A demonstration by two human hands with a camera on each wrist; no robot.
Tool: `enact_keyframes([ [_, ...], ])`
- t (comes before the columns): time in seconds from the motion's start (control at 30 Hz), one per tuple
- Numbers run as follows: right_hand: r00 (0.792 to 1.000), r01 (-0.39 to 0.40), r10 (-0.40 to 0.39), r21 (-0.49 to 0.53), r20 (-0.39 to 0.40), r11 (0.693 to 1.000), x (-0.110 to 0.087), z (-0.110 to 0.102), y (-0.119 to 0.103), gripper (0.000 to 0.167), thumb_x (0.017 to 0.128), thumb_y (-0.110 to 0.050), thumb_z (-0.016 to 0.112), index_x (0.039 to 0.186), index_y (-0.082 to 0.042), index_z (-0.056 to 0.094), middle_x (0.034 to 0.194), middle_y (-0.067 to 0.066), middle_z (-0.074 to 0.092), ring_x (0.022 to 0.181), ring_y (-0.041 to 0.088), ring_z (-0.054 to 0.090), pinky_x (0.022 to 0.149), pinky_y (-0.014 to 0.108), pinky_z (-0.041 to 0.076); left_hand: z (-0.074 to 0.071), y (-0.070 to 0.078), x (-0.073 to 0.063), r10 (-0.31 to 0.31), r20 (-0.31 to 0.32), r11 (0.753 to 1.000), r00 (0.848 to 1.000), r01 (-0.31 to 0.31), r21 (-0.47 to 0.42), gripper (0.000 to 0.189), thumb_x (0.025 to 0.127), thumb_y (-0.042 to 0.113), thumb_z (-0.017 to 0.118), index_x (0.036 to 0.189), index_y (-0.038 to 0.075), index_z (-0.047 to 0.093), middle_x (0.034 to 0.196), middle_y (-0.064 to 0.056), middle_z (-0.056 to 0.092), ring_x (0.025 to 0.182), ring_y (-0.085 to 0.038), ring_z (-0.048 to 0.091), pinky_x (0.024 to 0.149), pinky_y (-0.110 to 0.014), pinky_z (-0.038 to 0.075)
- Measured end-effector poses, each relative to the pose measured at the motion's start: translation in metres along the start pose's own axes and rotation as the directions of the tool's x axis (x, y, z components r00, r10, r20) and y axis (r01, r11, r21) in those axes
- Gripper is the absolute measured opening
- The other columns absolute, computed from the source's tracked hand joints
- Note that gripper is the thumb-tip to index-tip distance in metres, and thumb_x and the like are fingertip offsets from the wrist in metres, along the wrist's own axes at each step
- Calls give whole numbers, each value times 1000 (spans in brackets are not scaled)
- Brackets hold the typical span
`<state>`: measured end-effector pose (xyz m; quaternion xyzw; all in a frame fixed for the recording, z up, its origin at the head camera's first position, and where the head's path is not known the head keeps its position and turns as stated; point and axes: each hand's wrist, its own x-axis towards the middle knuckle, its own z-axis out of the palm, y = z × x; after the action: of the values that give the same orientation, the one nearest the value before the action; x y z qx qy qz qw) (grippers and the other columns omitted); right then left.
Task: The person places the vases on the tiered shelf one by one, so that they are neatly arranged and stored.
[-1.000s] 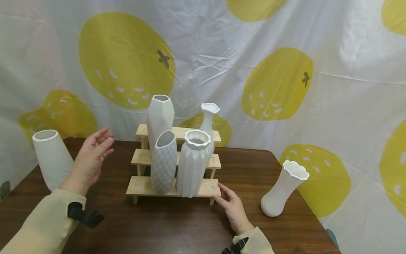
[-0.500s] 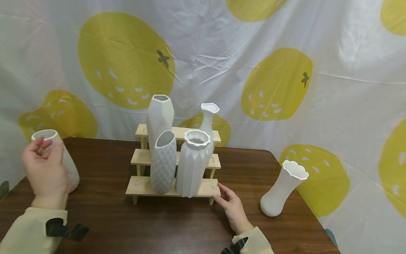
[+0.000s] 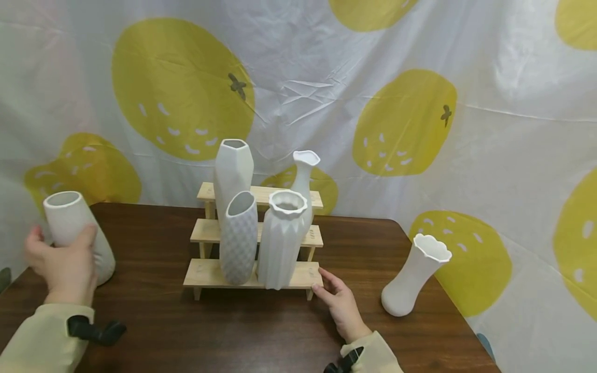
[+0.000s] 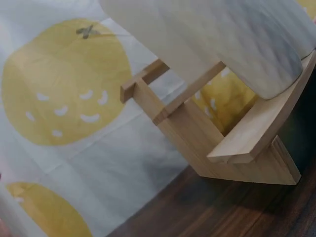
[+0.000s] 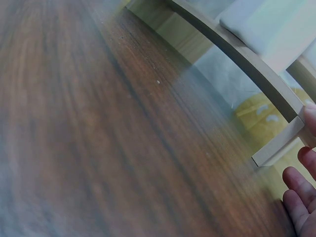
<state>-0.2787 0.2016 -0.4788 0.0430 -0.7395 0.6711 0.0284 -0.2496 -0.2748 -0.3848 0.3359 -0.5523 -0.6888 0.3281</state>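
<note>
My left hand (image 3: 67, 267) is around a smooth white tapered vase (image 3: 70, 217) at the table's left, thumb along its right side. The fingers show at the left, a little apart from its wall. My right hand (image 3: 342, 305) pinches the right end of the bottom shelf of a three-step wooden stand (image 3: 200, 272); its thumb (image 5: 310, 117) lies at the shelf corner in the right wrist view. A dimpled vase (image 3: 239, 241) and a pleated vase (image 3: 280, 248) stand on the bottom step. Behind them rise a tall faceted vase (image 3: 233, 168) and a slender flared-neck vase (image 3: 304, 178).
A white vase with a scalloped rim (image 3: 415, 277) stands on the right of the dark wooden table (image 3: 224, 331). A white curtain (image 3: 298, 98) with yellow fruit prints hangs close behind the table. A black strap (image 3: 93, 330) sticks out from the left wrist.
My left hand has moved left from beside the stand to the tapered vase, then lower along it. My right hand stays at the shelf end. The view has shifted slightly.
</note>
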Motion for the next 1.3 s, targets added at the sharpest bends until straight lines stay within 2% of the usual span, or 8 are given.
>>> enact_keyframes([
  [0.2,1000,1,-1,-44,-6,999,1,0,2,57,90,-20,70,138,3,48,141,21,47,127,31,46,101,39,39,-1,-11,9,-44,22,998,999,43,44,92,75,21,82,148,29,27,150,8,23,135,-13,24,111,-35,23],
  [0.33,1000,-5,4,-40,-10,999,1,-1,2,58,88,-21,72,137,2,50,140,21,48,126,31,47,101,41,39,-3,-13,11,-78,44,995,996,75,65,92,75,22,83,148,29,28,148,9,26,135,-15,25,112,-37,22],
  [0.6,1000,-6,6,-43,-12,999,2,-1,2,58,88,-21,72,137,2,50,138,20,50,123,28,50,97,35,43,-2,-14,10,-37,12,987,999,35,154,88,76,18,82,147,28,32,151,4,28,135,-18,27,112,-40,24],
  [0.87,1000,-13,13,-33,-11,999,2,-1,2,58,88,-20,72,137,2,50,139,20,49,125,30,48,100,39,41,-2,-15,14,-32,4,978,999,30,207,88,74,21,84,146,28,35,149,4,32,134,-17,30,111,-39,24],
  [1.0,1000,-17,17,-23,-9,1000,3,-1,3,58,88,-20,72,137,1,50,140,19,48,128,30,46,103,42,38,-2,-14,17,-37,16,981,999,33,189,87,72,19,86,144,26,38,144,6,37,133,-17,33,111,-40,27],
  [1.17,1000,-23,23,-17,-8,1000,4,-1,3,58,88,-20,72,138,1,50,141,18,48,129,29,45,104,43,36,-1,-11,18,-41,45,995,998,37,92,85,69,12,87,141,24,43,137,8,42,130,-16,36,110,-42,27],
  [1.23,1000,-22,22,-20,-8,1000,4,-1,3,58,88,-20,72,138,1,50,141,19,48,127,29,46,103,43,37,0,-9,18,-46,72,997,996,42,63,87,68,11,88,142,24,43,138,8,42,131,-17,36,111,-43,25],
  [1.3,1000,-21,20,-24,-8,999,3,-1,3,58,88,-21,71,138,1,49,140,19,48,127,30,47,103,43,38,0,-6,18,-54,103,996,993,46,82,90,68,14,89,143,25,41,140,9,40,132,-17,34,112,-45,23],
])
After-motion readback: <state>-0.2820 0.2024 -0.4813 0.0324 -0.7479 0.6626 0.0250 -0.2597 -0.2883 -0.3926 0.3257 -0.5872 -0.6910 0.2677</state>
